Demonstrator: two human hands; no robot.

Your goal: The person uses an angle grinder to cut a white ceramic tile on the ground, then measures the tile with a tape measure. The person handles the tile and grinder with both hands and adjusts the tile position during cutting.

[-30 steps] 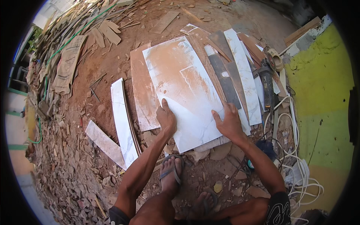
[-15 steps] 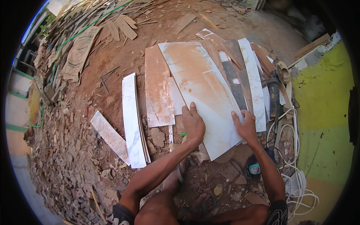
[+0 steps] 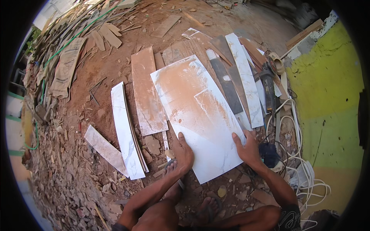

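A large white tile (image 3: 204,127), its far part coated with reddish-brown dust, is held between my two hands in front of me. My left hand (image 3: 182,153) grips its left edge, thumb on top and the other fingers hidden beneath. On the opposite edge my right hand (image 3: 248,148) is closed the same way. Left of the held tile lies a dusty brown tile (image 3: 148,92). Further left is a stack of narrow white marbled strips (image 3: 126,133), with a dusty strip (image 3: 106,150) beside it.
An angle grinder (image 3: 268,86) lies at the right near a white cable (image 3: 295,144). Dark planks (image 3: 225,82) and a long marbled strip (image 3: 246,82) lie beyond my right hand. A yellow-green wall (image 3: 323,81) bounds the right; rubble (image 3: 65,169) and piled wood (image 3: 73,34) lie left.
The large tile has come nearer to me and turned a little, with both hands still on its edges. The view has shifted slightly.
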